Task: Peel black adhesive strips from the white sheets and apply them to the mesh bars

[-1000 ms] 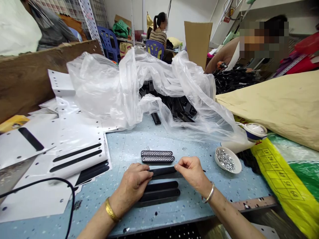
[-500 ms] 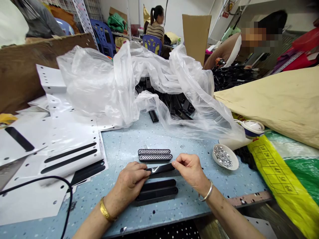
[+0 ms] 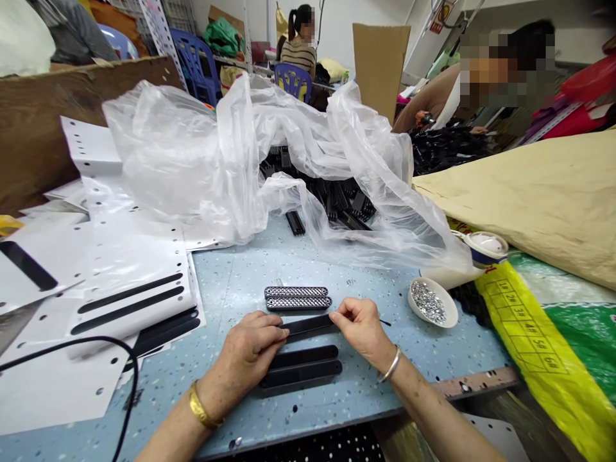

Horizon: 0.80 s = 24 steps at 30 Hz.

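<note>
My left hand [image 3: 248, 356] and my right hand [image 3: 360, 328] pinch the two ends of a long black plastic strip [image 3: 308, 326], held just above the blue table [image 3: 269, 269]. Under my hands lie two more flat black strips [image 3: 308, 372] side by side. Just beyond the held strip rest two grey studded strips [image 3: 297, 298]. A small white dish of tiny silver pieces [image 3: 428, 301] sits to the right of my right hand.
A crumpled clear plastic bag [image 3: 206, 160] with a heap of black parts [image 3: 337, 199] fills the table's middle. White perforated sheets with black strips [image 3: 129, 295] and a black cable [image 3: 125, 359] lie left. A yellow sack [image 3: 529, 333] and tan paper [image 3: 529, 192] are right. Other people sit behind.
My hands and the held strip stay together; the strip has tilted slightly in my fingers. The view has shifted a little, nothing else moved.
</note>
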Tool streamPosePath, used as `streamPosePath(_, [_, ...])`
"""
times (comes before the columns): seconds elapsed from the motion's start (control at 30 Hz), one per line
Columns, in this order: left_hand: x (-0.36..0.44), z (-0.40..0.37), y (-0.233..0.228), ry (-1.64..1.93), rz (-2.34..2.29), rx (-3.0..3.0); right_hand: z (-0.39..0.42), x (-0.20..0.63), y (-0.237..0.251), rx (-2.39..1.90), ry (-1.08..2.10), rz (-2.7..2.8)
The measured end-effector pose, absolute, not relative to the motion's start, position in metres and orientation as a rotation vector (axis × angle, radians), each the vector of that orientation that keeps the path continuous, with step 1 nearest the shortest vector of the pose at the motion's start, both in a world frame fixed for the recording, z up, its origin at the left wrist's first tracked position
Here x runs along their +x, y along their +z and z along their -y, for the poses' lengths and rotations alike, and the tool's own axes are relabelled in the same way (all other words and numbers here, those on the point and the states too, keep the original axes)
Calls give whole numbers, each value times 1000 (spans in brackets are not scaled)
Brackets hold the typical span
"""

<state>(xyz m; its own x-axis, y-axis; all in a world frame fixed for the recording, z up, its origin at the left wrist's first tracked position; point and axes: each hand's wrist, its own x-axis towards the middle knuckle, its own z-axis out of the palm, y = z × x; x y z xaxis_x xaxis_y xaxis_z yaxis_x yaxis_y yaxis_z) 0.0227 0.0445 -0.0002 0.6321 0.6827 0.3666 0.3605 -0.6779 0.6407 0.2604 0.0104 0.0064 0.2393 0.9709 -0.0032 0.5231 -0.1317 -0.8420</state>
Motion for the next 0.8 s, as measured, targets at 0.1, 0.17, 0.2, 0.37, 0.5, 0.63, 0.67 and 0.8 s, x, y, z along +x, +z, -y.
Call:
streamPosePath(0.1, [22, -44, 0, 820, -821, 2339, -10, 260, 6, -1774, 702, 1421])
streamPosePath(0.17, [22, -45, 1, 820, -820, 2343, -9, 259, 6, -1777, 665, 1445])
streamPosePath(0.2, [22, -45, 1, 820, -817, 2344, -9, 259, 5, -1780, 647, 1457])
streamPosePath(0.37, [23, -46, 0, 835, -801, 2345, -8, 259, 4, -1787, 563, 1532])
streamPosePath(0.5, [23, -47, -1, 827, -811, 2335, -8, 260, 3, -1791, 513, 1591])
streamPosePath(0.63, [23, -48, 0, 830, -809, 2338, -7, 260, 2, -1793, 453, 1635])
streamPosePath(0.67, [23, -48, 0, 833, -806, 2343, -7, 260, 2, -1790, 439, 1645])
streamPosePath(0.8, [23, -48, 0, 838, -803, 2354, -6, 260, 2, -1772, 402, 1685])
